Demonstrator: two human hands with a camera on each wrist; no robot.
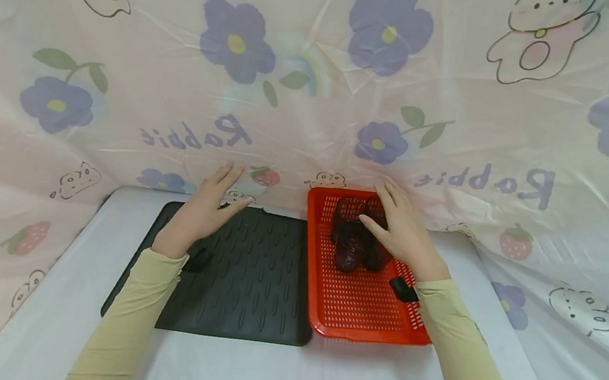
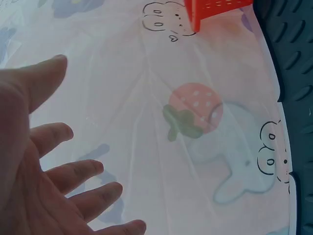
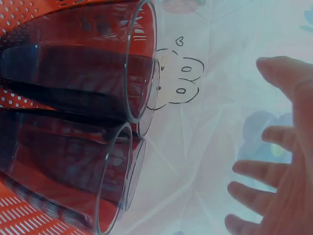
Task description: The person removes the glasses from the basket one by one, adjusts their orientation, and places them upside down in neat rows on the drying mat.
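Dark see-through tumblers (image 1: 352, 241) lie on their sides at the far end of a red perforated basket (image 1: 358, 311). Their mouths face the flowered plastic sheet, and each tumbler (image 3: 73, 73) seems to have another nested inside it. My right hand (image 1: 399, 230) hovers over the basket just right of them with its fingers (image 3: 254, 169) spread, holding nothing, and a gap shows between it and the tumblers. My left hand (image 1: 205, 206) is open over the far edge of a black ribbed mat (image 1: 248, 278), its fingers (image 2: 73, 174) spread and holding nothing.
A pink plastic sheet (image 1: 314, 109) printed with flowers and rabbits hangs close behind and drapes down both sides. The mat and basket lie side by side on a white tabletop (image 1: 281, 377). A basket corner (image 2: 215, 12) and the mat edge (image 2: 293, 49) show beside the left hand.
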